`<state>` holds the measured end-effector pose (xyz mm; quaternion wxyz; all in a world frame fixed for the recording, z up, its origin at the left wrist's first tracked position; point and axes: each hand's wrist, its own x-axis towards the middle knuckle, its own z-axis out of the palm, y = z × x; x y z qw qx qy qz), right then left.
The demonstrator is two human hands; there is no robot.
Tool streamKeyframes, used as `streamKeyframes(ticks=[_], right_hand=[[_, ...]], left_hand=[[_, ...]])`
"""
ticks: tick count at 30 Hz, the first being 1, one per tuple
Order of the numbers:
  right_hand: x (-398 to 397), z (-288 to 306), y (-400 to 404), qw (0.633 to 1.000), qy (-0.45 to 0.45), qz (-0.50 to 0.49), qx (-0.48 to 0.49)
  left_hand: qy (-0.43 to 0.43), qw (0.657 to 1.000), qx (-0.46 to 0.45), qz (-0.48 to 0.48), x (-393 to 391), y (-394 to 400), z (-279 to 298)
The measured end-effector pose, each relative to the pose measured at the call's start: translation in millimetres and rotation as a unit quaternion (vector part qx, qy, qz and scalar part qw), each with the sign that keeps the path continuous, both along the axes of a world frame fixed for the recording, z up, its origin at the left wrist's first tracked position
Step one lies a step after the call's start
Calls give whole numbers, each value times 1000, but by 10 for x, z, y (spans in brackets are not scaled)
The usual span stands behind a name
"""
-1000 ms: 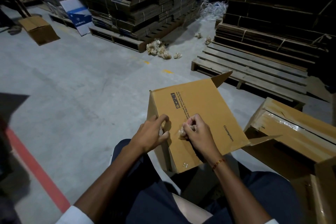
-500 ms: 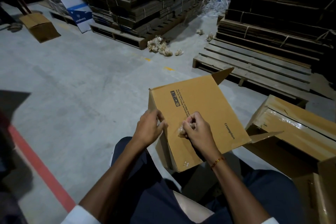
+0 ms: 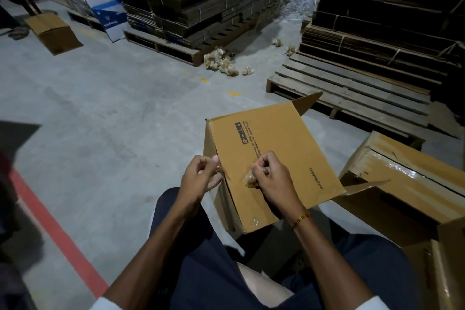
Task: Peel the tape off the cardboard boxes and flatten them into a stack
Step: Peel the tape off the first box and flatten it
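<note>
Head view, looking down at a person sitting w/ a brown box (image 3: 271,158) tipped up in front of the knees; one flap sticks up at the far corner, another sticks out on the right side; the box has small black print and a sideways word on its top face.

Left hand (image 3: 200,178) is at the box's left edge; thumb & fingers pinch a thin strip of clear tape (image 3: 221,170) right at that edge; right hand (image 3: 273,178) rests on the top face, fingers curled tight round a crumpled wad of tape (image 3: 249,178).

Another box (image 3: 407,181) lies just to the right on the floor, w/ shiny tape along its seam; a small brown box (image 3: 54,33) sits far off at the top left, near a blue & white box (image 3: 109,14).

Wood pallet (image 3: 352,93) lies past the box; tall stacks of flat cardboard (image 3: 201,0) stand behind; crumpled tape balls (image 3: 221,63) lie on the grey floor (image 3: 100,121); a red line (image 3: 57,234) runs across the floor at the left.
</note>
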<state>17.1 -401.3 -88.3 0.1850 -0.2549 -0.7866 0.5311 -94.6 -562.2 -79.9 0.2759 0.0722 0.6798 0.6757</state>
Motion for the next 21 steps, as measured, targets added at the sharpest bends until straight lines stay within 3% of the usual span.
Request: streamKeyframes(ticks=[2,5,7,11,17,19,21], right_hand=[[-14,13,-13,1000,6,7,3],[-4,23,-30,1000,-1,2,18],[15,2,-18,1000,-5,-5,24],[26,-24,-18,1000,0,-11,18],[2,10,-32,1000,16,0,-21],[6,13,-19,1000,11,2,-25],[17,33,-13,1000,7,7,-19]], left_hand=[[100,986,-135,0,71,72,76],[267,923,-276,-23,108,184,97],[300,912,-280,-9,136,213,80],[281,928,-241,30,128,113,16],[247,960,-132,-33,-50,-126,-111],[284,946,-123,-96,-220,-184,-76],[355,909,-137,-169,-408,-216,-6]])
